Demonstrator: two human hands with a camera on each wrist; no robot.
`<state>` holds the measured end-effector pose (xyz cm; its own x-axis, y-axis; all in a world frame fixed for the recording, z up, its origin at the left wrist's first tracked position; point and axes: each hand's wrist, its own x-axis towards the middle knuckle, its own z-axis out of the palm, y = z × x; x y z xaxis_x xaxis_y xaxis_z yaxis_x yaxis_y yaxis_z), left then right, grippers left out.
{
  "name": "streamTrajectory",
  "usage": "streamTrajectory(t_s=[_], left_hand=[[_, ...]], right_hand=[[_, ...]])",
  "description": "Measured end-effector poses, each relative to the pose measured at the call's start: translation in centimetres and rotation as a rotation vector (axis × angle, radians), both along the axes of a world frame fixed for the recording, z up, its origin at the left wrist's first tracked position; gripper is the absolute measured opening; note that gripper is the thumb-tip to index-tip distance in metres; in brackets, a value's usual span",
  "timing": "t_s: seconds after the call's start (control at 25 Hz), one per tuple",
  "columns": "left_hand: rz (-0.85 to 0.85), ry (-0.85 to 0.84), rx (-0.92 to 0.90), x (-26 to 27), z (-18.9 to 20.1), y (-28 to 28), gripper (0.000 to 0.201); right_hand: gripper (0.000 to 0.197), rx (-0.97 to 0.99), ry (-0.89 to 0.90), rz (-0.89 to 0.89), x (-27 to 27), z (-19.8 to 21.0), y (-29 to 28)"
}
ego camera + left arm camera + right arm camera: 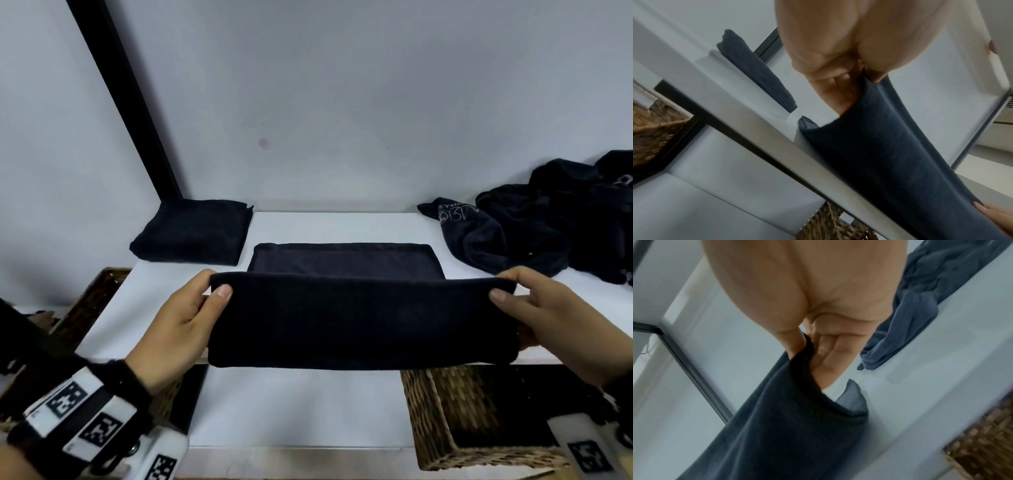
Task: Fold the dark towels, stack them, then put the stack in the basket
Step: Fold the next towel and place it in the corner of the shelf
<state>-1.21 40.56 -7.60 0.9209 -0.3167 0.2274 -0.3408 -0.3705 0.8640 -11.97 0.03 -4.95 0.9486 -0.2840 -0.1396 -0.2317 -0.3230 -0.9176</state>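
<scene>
A dark towel [359, 322] hangs stretched between both hands above the white table's front edge, its far part [346, 258] still lying flat on the table. My left hand [202, 301] pinches its left end, thumb on the near face; the left wrist view shows that pinch on the towel [879, 146]. My right hand [513, 291] pinches the right end, also seen in the right wrist view on the towel [787, 426]. A folded dark towel [193, 236] lies at the table's back left. A wicker basket [445, 421] stands below the table at the right.
A heap of unfolded dark towels [548, 226] lies at the back right of the white table [335, 222]. Another wicker basket [92, 298] sits low at the left. A black post [126, 102] runs up the back-left wall.
</scene>
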Motion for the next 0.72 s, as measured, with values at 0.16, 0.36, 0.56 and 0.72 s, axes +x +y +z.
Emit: streamTrajectory(t_s=[0.16, 0.36, 0.56, 0.72], left_hand=[[0.165, 0.041, 0.081, 6.1, -0.5, -2.4, 0.029], [0.257, 0.055, 0.445, 13.5, -1.7, -4.6, 0.033], [0.231, 0.167, 0.661, 15.8, -2.0, -5.5, 0.033], [0.147, 0.308, 0.636, 15.2, -0.9, -5.4, 0.022]], right_hand=[[0.006, -0.057, 0.027, -0.046, 6.6, -0.9, -0.7], [0.019, -0.314, 0.169, -0.014, 14.7, -3.3, -2.3], [0.028, -0.276, 0.336, -0.014, 17.0, -4.0, -2.8], [0.030, -0.237, 0.373, -0.006, 16.4, -3.5, -3.1]])
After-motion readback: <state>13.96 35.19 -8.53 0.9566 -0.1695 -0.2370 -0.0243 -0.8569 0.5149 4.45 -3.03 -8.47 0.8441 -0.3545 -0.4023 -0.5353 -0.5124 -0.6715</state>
